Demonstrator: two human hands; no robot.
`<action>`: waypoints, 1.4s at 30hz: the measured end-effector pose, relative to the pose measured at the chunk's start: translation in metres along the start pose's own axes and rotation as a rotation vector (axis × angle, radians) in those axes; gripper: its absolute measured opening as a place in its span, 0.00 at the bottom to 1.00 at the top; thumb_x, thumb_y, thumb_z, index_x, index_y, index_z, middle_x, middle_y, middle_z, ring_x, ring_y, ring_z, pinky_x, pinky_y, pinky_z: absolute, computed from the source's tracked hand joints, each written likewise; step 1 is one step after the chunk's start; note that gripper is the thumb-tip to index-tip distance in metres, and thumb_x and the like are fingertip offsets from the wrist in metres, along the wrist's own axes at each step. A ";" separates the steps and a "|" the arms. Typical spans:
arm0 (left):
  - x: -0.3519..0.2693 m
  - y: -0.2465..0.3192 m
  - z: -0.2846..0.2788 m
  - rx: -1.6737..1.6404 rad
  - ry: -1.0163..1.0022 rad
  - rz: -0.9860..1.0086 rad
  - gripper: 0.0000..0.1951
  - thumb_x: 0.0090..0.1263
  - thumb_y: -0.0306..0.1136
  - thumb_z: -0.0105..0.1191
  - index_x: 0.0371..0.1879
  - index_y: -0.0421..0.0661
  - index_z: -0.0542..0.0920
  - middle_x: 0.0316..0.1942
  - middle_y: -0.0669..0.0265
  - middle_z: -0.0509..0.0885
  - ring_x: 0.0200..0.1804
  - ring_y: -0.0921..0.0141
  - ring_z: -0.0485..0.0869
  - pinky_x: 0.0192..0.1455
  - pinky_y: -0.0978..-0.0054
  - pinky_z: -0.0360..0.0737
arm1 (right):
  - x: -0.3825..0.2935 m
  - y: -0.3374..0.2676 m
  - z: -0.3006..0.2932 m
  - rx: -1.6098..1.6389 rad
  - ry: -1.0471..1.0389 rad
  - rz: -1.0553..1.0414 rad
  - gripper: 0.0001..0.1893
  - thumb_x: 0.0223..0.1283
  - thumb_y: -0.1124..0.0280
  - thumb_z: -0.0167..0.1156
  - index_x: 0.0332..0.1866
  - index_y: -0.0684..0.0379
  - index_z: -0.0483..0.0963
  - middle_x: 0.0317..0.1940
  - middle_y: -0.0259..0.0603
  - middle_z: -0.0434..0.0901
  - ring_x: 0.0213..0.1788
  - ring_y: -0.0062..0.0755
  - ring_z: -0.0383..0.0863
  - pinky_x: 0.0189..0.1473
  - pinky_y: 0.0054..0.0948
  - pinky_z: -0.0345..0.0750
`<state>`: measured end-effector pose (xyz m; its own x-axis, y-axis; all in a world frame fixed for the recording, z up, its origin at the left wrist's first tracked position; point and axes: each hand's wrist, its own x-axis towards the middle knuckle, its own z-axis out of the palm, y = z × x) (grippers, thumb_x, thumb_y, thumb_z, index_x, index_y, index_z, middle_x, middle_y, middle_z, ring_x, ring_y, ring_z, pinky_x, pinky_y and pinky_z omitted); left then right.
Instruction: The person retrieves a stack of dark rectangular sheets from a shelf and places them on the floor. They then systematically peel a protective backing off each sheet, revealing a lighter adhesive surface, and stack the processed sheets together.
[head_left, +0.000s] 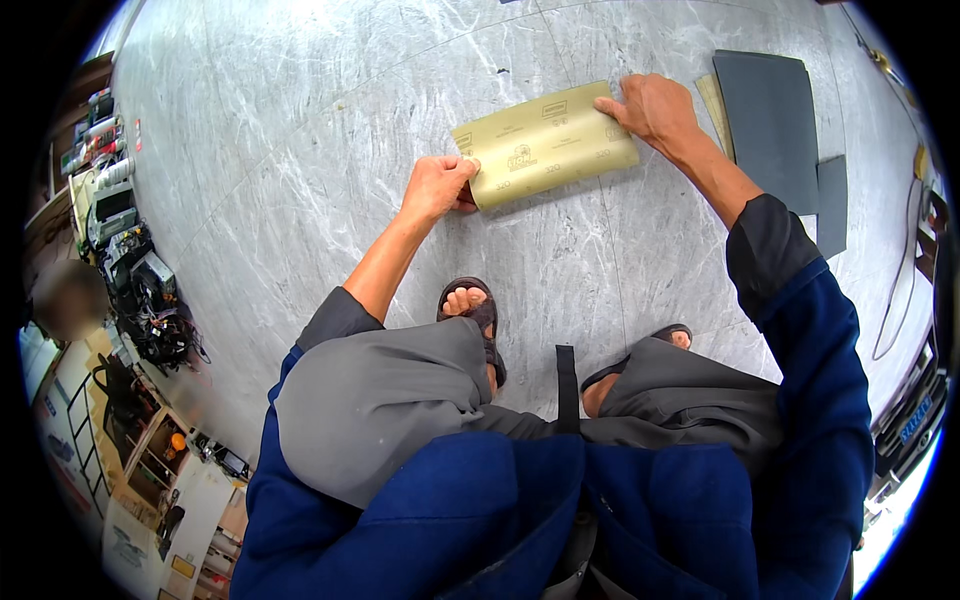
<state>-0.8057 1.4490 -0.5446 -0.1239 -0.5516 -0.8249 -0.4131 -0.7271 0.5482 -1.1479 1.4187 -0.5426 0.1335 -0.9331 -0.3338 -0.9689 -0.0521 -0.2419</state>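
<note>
A sheet of sandpaper (555, 150), its yellowish printed backing facing up, bows slightly over the grey marbled floor in front of me. My left hand (441, 185) pinches its left edge, thumb on top and fingers partly hidden beneath. At the upper right corner, my right hand (658, 112) has its thumb on the backing; its other fingers are curled and partly hidden. Right of that hand lies a stack of dark grey abrasive sheets (772, 120). A yellowish sheet (714, 109) sticks out from under the stack's left side, and a smaller dark piece (832, 206) lies at its lower right.
My sandaled feet (472, 315) stand on the tiled floor (337, 112) below the sheet. Electronic boxes and tangled cables (154, 315) crowd the left side. A thin cord (904, 300) runs along the right, near a vehicle's front end (911, 427).
</note>
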 end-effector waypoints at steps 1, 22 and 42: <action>0.001 0.000 0.000 0.006 -0.005 0.004 0.16 0.76 0.39 0.59 0.37 0.34 0.87 0.33 0.56 0.90 0.33 0.67 0.91 0.36 0.69 0.90 | 0.001 0.000 -0.002 0.013 0.046 -0.033 0.20 0.70 0.51 0.62 0.37 0.60 0.81 0.31 0.49 0.86 0.37 0.54 0.87 0.38 0.48 0.82; 0.001 0.014 0.003 0.276 0.051 0.047 0.23 0.75 0.45 0.63 0.27 0.34 0.88 0.23 0.57 0.89 0.22 0.70 0.89 0.25 0.73 0.85 | -0.039 -0.073 0.034 -0.176 0.154 -0.465 0.28 0.74 0.57 0.59 0.70 0.66 0.72 0.71 0.52 0.72 0.71 0.45 0.72 0.65 0.45 0.74; -0.005 -0.002 0.010 0.291 0.186 0.214 0.26 0.79 0.47 0.61 0.23 0.36 0.86 0.16 0.64 0.84 0.18 0.74 0.84 0.23 0.74 0.81 | -0.037 -0.073 0.037 -0.104 0.105 -0.416 0.31 0.71 0.58 0.63 0.75 0.58 0.68 0.74 0.49 0.67 0.72 0.48 0.71 0.70 0.47 0.69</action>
<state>-0.8136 1.4572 -0.5432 -0.0804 -0.7618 -0.6428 -0.6373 -0.4565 0.6208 -1.0747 1.4707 -0.5467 0.4996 -0.8562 -0.1317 -0.8538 -0.4611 -0.2416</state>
